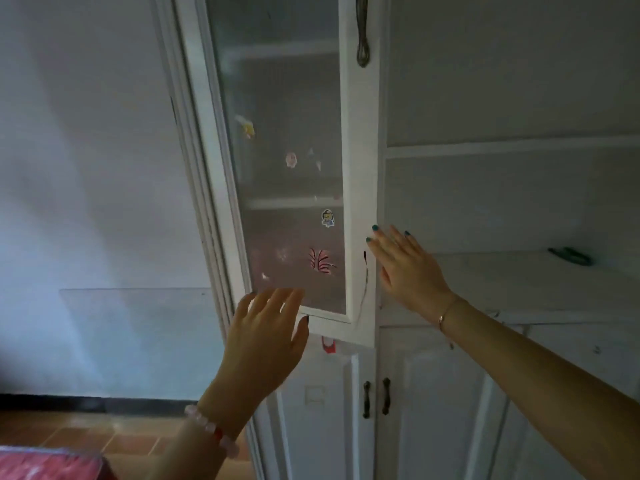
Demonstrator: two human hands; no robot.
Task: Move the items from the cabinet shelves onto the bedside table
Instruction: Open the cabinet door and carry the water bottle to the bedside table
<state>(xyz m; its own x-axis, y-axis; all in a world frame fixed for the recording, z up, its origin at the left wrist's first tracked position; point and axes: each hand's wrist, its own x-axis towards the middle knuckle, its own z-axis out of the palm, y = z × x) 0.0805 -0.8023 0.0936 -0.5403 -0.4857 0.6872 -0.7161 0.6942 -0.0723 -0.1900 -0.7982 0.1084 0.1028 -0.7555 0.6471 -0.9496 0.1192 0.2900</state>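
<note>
Up close from the head view: left hand (pixel 265 336) raised, fingers spread and loose, holding nothing, fingertips at the lower edge of the glass cabinet door (pixel 287 161). Right hand (pixel 407 268) likewise flat and open, empty, beside the door's white frame at the edge of the open shelves (pixel 512 148). Stickers (pixel 327 218) on the frosted pane. Dark green item (pixel 569 256) lying on the lower shelf, well apart from either hand; identity unclear. Lower doors with dark handles (pixel 375 398) below.
</note>
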